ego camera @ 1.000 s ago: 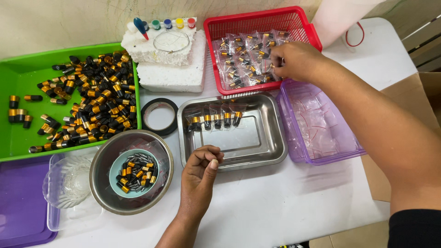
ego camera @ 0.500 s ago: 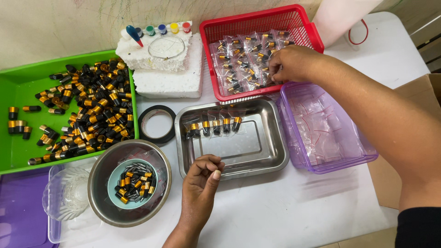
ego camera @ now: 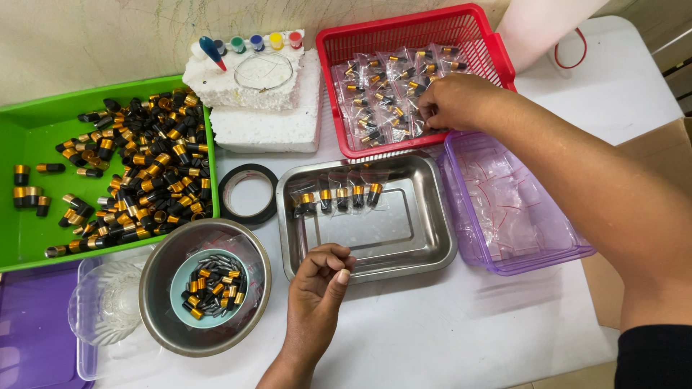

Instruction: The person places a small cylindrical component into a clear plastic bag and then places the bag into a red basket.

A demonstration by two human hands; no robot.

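Observation:
My right hand (ego camera: 455,101) reaches into the red basket (ego camera: 418,32), its fingers pinched on one of the small clear bagged black-and-gold pieces (ego camera: 382,94) lying there. My left hand (ego camera: 321,277) rests curled at the front rim of the steel tray (ego camera: 432,245), fingers closed with nothing visible in them. Several bagged pieces (ego camera: 337,196) lie in a row in the steel tray.
A green tray (ego camera: 43,137) holds many loose black-and-gold caps. A round steel bowl (ego camera: 162,302) holds a teal dish of small pieces. A tape roll (ego camera: 247,196), white foam blocks (ego camera: 263,126) with paint pots, a purple bin of clear bags (ego camera: 504,209) and a clear dish (ego camera: 104,306) surround the tray.
My right hand has moved slightly down and left within the red basket. My left hand has stayed near the steel tray's front rim.

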